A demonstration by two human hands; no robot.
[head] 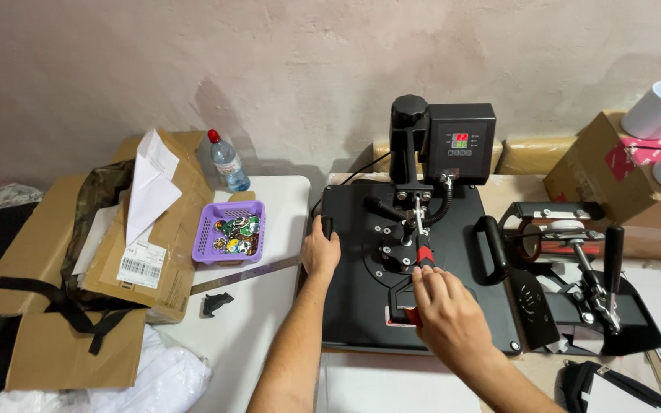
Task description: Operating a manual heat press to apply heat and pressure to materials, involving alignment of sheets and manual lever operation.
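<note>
Both forearms reached forward, bare. The left hand (320, 251) lay palm down, fingers curled ahead over an edge. The right hand (444, 309) lay knuckles up, its fingers bent forward and together.

Under both hands, the flat metal heat press (361, 306) is matte black, its lever grip (424, 252) red beside the right hand (447, 313). Left of the left hand (320, 251), a lilac plastic mesh basket (206, 245) holds multicoloured round badges (237, 234); beyond stands a clear plastic bottle (228, 162), red-capped.

Left hand (320, 251) grips the heat press (361, 306) edge; right hand (447, 310) on its red-sleeved handle (424, 253).
</note>
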